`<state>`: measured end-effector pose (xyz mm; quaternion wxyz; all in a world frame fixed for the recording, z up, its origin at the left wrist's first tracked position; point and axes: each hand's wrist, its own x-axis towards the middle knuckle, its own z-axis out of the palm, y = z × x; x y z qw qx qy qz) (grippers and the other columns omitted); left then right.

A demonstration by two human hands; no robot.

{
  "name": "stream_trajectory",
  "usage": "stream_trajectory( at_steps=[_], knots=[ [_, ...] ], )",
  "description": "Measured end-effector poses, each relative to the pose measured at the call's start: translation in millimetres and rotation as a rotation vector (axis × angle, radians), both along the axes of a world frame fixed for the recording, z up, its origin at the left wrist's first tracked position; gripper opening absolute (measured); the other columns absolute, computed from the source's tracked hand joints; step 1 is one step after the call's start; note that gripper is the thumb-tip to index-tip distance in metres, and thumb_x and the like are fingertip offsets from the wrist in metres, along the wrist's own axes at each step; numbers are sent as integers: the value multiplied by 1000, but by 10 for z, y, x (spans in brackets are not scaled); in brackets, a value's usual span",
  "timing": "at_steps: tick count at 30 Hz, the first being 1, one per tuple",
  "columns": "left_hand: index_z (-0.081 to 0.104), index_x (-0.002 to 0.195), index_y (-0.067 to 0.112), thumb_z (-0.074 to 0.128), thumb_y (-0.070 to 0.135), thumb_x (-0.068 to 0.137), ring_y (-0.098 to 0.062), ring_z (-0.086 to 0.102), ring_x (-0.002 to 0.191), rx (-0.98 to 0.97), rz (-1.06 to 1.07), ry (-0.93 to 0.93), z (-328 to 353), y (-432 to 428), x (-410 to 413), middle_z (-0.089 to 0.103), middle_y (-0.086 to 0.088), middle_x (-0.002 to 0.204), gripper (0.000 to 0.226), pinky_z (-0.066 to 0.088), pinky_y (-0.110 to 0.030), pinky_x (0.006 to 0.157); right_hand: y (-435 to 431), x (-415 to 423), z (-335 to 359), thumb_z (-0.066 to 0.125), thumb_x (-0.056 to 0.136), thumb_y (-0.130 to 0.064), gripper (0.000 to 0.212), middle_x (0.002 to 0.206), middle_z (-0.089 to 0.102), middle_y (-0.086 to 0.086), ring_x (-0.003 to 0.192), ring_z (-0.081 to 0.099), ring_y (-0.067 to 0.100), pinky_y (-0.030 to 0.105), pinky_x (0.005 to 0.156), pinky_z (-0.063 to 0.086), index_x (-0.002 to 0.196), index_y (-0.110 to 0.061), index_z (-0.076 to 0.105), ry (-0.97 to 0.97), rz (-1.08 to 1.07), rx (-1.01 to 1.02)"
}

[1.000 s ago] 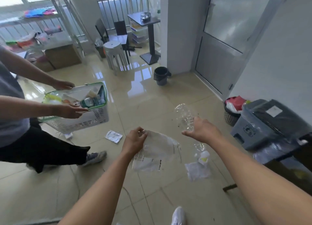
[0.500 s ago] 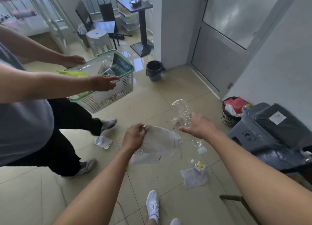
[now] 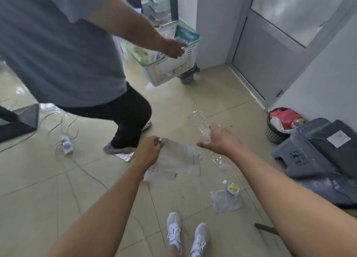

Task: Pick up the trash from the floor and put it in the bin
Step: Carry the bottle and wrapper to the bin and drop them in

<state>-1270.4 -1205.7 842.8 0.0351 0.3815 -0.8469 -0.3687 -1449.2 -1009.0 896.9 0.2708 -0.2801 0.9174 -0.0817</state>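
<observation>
A first-person view looks down onto a tiled floor (image 3: 92, 179), with two bare forearms stretched forward. A flat, clear plastic bag (image 3: 173, 160) is pinched at its top corner by the left hand (image 3: 147, 150), fingers and thumb closed together on it. The bag hangs below and to the right of that hand. A clear, empty plastic bottle (image 3: 199, 122) is gripped about its middle by the right hand (image 3: 219, 139), with the fingers curled round it and the thumb stretched out to the left. The bottle's long axis is tilted: its base is pointed up and away to the left, and its capped neck down and toward the wearer, beneath the wrist.

The coming move is judged to turn on where the bin lies. A large grey bin (image 3: 293, 156), draped with a dark liner, is set low at the right, well apart from both hands. A small woven basket (image 3: 270, 134), already filled with rubbish, is set just beside it on its far side. Which of the two is meant as the bin cannot be told. The right hand is the nearer to both, and the left hand would have to be carried across the body.

More litter is left on the floor. A flat clear pouch (image 3: 226, 200), with a small yellow-and-white piece (image 3: 233, 187) at its upper corner, lies between the wearer's white shoes (image 3: 173, 231) and the grey bin. A foil wrapper (image 3: 125, 156) lies by the shoe of a second person (image 3: 58, 44), by whom a white, green-rimmed crate (image 3: 173, 69) is carried.
</observation>
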Motion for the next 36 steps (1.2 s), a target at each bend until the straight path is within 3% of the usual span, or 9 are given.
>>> stream_trajectory(
  at_steps=[3,6,10,13,17,24,27,30,36],
  knots=[
    [73,95,12,61,35,100,-24,64,83,-2,28,10,4,-102,-52,71,-2,85,26,47,-37,72,-163,-66,23,70,81,-66,80,130,61,8,119,61,33,47,96,50,137,-15,45,10,-1,1],
    [74,112,16,60,37,101,-21,64,88,-29,58,-1,-33,-286,-145,73,1,97,27,50,-36,77,-385,-149,-12,70,82,-64,79,116,60,3,101,61,28,38,76,47,137,-15,44,18,34,-22],
    [74,106,22,58,41,100,-19,64,81,6,124,-47,-128,-666,-339,71,4,89,25,45,-32,67,-777,-329,-58,69,79,-60,93,95,49,-3,82,52,22,35,65,39,153,-18,29,42,46,-71],
    [74,101,21,56,37,102,-24,66,82,13,115,-49,-175,-1014,-514,71,1,88,24,47,-30,64,-1114,-487,-124,70,77,-61,92,93,49,-4,80,54,21,34,61,39,151,-19,33,43,37,-62],
    [74,116,17,55,35,104,-25,68,94,36,84,-47,-217,-1613,-785,74,-3,105,29,51,-34,81,-1659,-719,-187,70,75,-64,94,102,59,0,87,61,23,36,68,47,149,-18,34,-12,69,-11],
    [75,102,19,59,35,101,-20,66,91,82,43,-29,-170,-2588,-1339,71,6,91,23,43,-30,71,-2678,-1288,-152,67,73,-72,77,117,63,2,100,65,23,37,79,52,128,-20,50,-11,57,-25],
    [75,98,20,61,37,100,-17,66,87,79,41,-17,-163,-2946,-1685,70,7,86,22,41,-29,66,-3004,-1635,-166,67,76,-71,73,118,62,3,105,65,25,36,75,48,124,-19,49,33,51,-28],
    [76,98,21,62,37,99,-18,66,87,59,30,-35,-170,-3282,-2069,69,8,84,21,39,-29,66,-3288,-2013,-247,65,77,-72,75,121,62,3,108,65,26,36,74,45,127,-19,48,34,53,-24],
    [76,100,19,62,35,100,-22,68,90,19,20,-50,-125,-3822,-2956,74,2,91,22,46,-33,70,-3767,-2938,-240,65,79,-73,84,132,61,7,117,63,29,42,90,53,136,-15,47,56,28,-28]
  ],
)
